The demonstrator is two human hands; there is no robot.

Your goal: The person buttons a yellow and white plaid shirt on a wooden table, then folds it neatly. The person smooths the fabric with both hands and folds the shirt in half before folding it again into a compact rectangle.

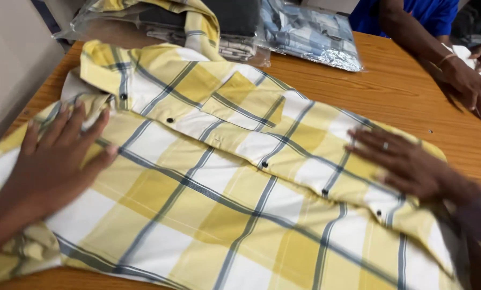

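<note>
Both hands are pressing flat, fingers spread, gripping nothing: left hand [58,156] near the collar, right hand [406,164] on the yellow-and-white checked cotton shirt [224,193] covering the wooden table's [390,91] near edge; smoothing seems underway, folding probably needing a grasped edge.

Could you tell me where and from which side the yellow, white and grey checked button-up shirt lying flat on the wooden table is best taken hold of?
Probably at the collar end of the yellow checked shirt, coming from the far left corner of the wooden table. The collar stands up slightly, giving a raised edge to pinch, while the body lies flat under the left hand and right hand.
</note>
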